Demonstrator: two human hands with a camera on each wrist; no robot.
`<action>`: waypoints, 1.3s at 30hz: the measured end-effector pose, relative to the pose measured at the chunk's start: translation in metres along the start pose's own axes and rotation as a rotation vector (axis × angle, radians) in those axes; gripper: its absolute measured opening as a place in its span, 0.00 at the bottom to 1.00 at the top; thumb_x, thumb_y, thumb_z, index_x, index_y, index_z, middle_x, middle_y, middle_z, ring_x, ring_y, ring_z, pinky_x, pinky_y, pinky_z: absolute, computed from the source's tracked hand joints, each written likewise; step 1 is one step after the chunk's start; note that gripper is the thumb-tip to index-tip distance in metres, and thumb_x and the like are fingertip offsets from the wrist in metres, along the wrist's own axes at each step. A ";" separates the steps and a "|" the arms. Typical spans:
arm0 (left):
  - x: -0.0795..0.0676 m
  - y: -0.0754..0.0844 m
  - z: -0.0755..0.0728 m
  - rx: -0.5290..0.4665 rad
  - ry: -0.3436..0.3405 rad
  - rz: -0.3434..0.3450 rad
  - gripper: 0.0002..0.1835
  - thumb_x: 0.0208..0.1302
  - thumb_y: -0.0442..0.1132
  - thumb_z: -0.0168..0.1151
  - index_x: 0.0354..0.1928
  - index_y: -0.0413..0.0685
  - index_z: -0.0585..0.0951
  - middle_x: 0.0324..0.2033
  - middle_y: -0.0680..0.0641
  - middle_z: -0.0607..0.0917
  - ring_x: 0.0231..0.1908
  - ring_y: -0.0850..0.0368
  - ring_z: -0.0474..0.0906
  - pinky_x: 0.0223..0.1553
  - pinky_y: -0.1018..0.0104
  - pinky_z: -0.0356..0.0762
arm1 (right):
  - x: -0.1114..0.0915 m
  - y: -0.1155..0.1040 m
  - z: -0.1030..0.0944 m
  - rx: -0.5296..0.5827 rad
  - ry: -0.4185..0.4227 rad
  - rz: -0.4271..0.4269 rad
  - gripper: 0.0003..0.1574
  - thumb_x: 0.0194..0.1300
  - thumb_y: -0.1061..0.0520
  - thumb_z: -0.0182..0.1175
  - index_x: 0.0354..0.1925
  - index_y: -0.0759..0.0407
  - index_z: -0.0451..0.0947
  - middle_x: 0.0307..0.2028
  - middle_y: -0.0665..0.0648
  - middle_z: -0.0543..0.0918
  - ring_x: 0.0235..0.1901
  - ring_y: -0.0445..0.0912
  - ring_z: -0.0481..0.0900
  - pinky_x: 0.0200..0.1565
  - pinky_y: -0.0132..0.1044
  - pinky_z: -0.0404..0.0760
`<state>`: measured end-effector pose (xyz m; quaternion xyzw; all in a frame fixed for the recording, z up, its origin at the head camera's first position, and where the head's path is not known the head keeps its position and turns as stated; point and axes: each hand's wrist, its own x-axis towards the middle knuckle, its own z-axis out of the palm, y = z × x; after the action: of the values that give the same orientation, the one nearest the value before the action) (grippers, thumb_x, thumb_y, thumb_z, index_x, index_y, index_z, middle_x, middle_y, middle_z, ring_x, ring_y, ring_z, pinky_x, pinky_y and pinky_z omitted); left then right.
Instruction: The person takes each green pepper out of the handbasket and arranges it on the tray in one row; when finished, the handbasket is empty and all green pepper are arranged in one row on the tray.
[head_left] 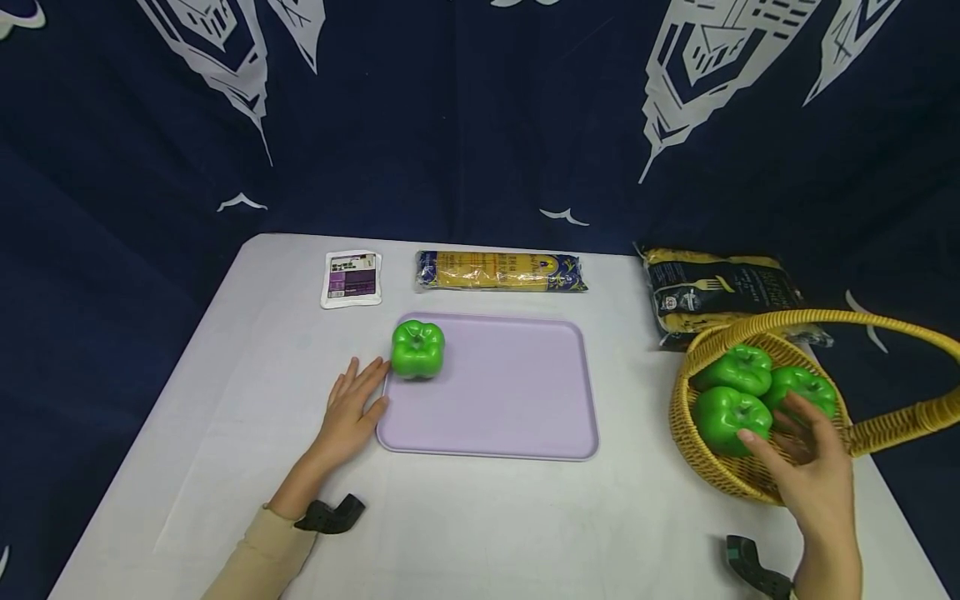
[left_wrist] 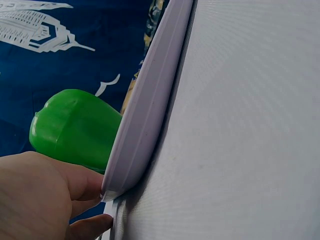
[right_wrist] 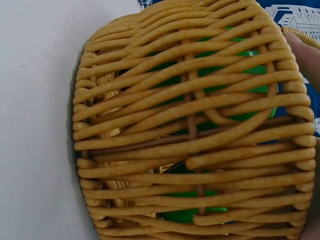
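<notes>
Green pepper (head_left: 808,382), part-hidden (right hand (head_left: 819,475)).

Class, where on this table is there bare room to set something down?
Bare: the lilac tray right of its green pepper; the white tabletop between tray and wicker basket. Crowded: the basket, with three peppers and the right grip inside, a black-and-yellow packet behind.

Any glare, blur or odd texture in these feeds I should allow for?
Head: bright highlights on the lone green pepper, shine on the yellow-and-blue packet; left wrist: faint ripple pattern over the white tabletop; right wrist: tabletop pale, nearly featureless at left, while the basket fills most of the frame.
</notes>
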<state>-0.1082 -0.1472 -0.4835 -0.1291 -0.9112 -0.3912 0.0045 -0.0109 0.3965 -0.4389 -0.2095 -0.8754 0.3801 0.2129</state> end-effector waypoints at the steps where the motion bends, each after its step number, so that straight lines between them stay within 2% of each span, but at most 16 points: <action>1: 0.000 0.000 0.000 0.001 0.000 -0.001 0.29 0.68 0.34 0.53 0.70 0.37 0.65 0.71 0.34 0.63 0.75 0.32 0.39 0.72 0.36 0.31 | 0.003 0.010 0.001 0.002 -0.001 -0.018 0.51 0.54 0.63 0.72 0.72 0.43 0.62 0.66 0.50 0.71 0.48 0.21 0.69 0.46 0.11 0.68; 5: -0.001 0.000 0.000 0.000 -0.002 -0.002 0.29 0.69 0.34 0.52 0.70 0.37 0.65 0.72 0.34 0.62 0.75 0.32 0.39 0.72 0.36 0.31 | 0.014 0.045 0.006 -0.004 -0.005 -0.045 0.53 0.52 0.59 0.75 0.71 0.38 0.62 0.66 0.48 0.71 0.51 0.24 0.71 0.46 0.11 0.68; 8: -0.001 0.000 0.000 -0.002 -0.001 0.000 0.29 0.69 0.34 0.52 0.71 0.37 0.64 0.72 0.34 0.62 0.75 0.32 0.39 0.72 0.36 0.31 | 0.018 0.057 0.009 -0.015 -0.015 -0.022 0.54 0.51 0.57 0.76 0.71 0.35 0.62 0.67 0.50 0.71 0.54 0.28 0.72 0.46 0.10 0.69; 10: 0.000 0.000 0.000 -0.003 0.000 0.001 0.28 0.69 0.34 0.52 0.71 0.37 0.65 0.72 0.34 0.62 0.75 0.32 0.39 0.72 0.36 0.31 | 0.018 0.057 0.010 -0.032 -0.024 -0.008 0.54 0.51 0.56 0.76 0.71 0.35 0.61 0.68 0.50 0.70 0.56 0.29 0.71 0.47 0.10 0.68; 14: 0.000 -0.001 0.001 -0.003 0.006 0.008 0.28 0.69 0.34 0.52 0.70 0.36 0.65 0.71 0.34 0.63 0.75 0.32 0.40 0.72 0.36 0.32 | 0.011 0.039 0.008 -0.067 -0.048 -0.020 0.54 0.54 0.55 0.74 0.73 0.40 0.59 0.69 0.53 0.69 0.55 0.26 0.69 0.46 0.10 0.65; 19: 0.000 -0.001 0.000 -0.001 0.000 0.002 0.29 0.69 0.35 0.52 0.70 0.37 0.65 0.71 0.34 0.63 0.75 0.32 0.40 0.72 0.37 0.32 | -0.003 -0.009 0.002 -0.081 -0.093 -0.006 0.51 0.56 0.58 0.72 0.73 0.53 0.59 0.68 0.64 0.68 0.49 0.20 0.64 0.43 0.10 0.64; 21: 0.000 -0.001 0.000 0.004 -0.005 -0.002 0.29 0.69 0.35 0.52 0.71 0.37 0.64 0.72 0.34 0.62 0.75 0.32 0.39 0.72 0.37 0.31 | -0.006 -0.022 0.000 -0.088 -0.102 -0.005 0.51 0.56 0.58 0.72 0.73 0.57 0.59 0.67 0.68 0.68 0.46 0.19 0.62 0.41 0.10 0.64; 26: 0.000 -0.002 0.000 0.006 -0.005 0.000 0.29 0.69 0.34 0.52 0.71 0.37 0.64 0.72 0.34 0.62 0.75 0.32 0.39 0.73 0.37 0.31 | -0.005 -0.021 0.001 -0.116 -0.120 -0.037 0.52 0.55 0.56 0.73 0.72 0.60 0.59 0.64 0.69 0.70 0.44 0.19 0.60 0.39 0.10 0.63; 28: 0.000 -0.002 0.000 0.003 -0.002 0.002 0.29 0.69 0.34 0.52 0.71 0.37 0.64 0.72 0.34 0.62 0.75 0.32 0.39 0.73 0.37 0.31 | -0.005 -0.022 0.001 -0.145 -0.132 -0.036 0.53 0.54 0.54 0.74 0.72 0.61 0.59 0.63 0.70 0.71 0.46 0.27 0.66 0.38 0.11 0.64; 31: 0.001 -0.002 0.001 0.002 0.003 0.007 0.28 0.69 0.34 0.52 0.70 0.36 0.65 0.72 0.34 0.62 0.75 0.32 0.39 0.72 0.36 0.31 | -0.006 -0.028 0.000 -0.181 -0.159 -0.020 0.56 0.53 0.54 0.75 0.73 0.63 0.57 0.63 0.73 0.69 0.53 0.49 0.72 0.47 0.27 0.72; 33: 0.001 -0.001 0.000 0.002 0.003 0.005 0.28 0.69 0.35 0.52 0.70 0.36 0.65 0.72 0.34 0.62 0.75 0.32 0.39 0.72 0.37 0.31 | -0.006 -0.030 0.000 -0.194 -0.169 -0.020 0.57 0.53 0.54 0.75 0.73 0.64 0.56 0.64 0.76 0.67 0.57 0.66 0.69 0.52 0.46 0.74; 34: 0.001 -0.001 0.000 0.004 0.002 0.004 0.28 0.69 0.35 0.52 0.70 0.36 0.64 0.72 0.34 0.62 0.75 0.32 0.39 0.72 0.37 0.31 | -0.005 -0.030 0.000 -0.194 -0.176 -0.020 0.58 0.53 0.55 0.75 0.73 0.64 0.55 0.64 0.77 0.66 0.59 0.70 0.67 0.54 0.55 0.72; 35: 0.001 -0.001 0.000 0.006 0.000 0.004 0.28 0.69 0.35 0.52 0.70 0.37 0.64 0.72 0.34 0.62 0.75 0.32 0.39 0.72 0.37 0.31 | -0.005 -0.030 -0.001 -0.193 -0.183 -0.020 0.58 0.53 0.56 0.75 0.73 0.65 0.54 0.65 0.78 0.65 0.60 0.72 0.66 0.54 0.63 0.69; 37: 0.000 -0.001 0.000 0.010 -0.005 -0.001 0.28 0.69 0.35 0.52 0.71 0.37 0.64 0.72 0.35 0.62 0.75 0.33 0.39 0.73 0.37 0.31 | -0.005 -0.031 -0.001 -0.187 -0.193 -0.022 0.59 0.53 0.56 0.75 0.74 0.66 0.54 0.64 0.79 0.65 0.59 0.74 0.65 0.53 0.69 0.67; 39: 0.000 -0.001 0.000 0.012 -0.007 -0.001 0.28 0.69 0.34 0.52 0.71 0.37 0.64 0.72 0.35 0.62 0.75 0.32 0.39 0.73 0.37 0.31 | -0.006 -0.031 -0.001 -0.196 -0.203 -0.021 0.59 0.53 0.55 0.75 0.74 0.66 0.53 0.63 0.80 0.65 0.58 0.75 0.66 0.51 0.69 0.68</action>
<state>-0.1087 -0.1476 -0.4841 -0.1300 -0.9135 -0.3854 0.0018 -0.0119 0.3748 -0.4166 -0.1806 -0.9275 0.3098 0.1060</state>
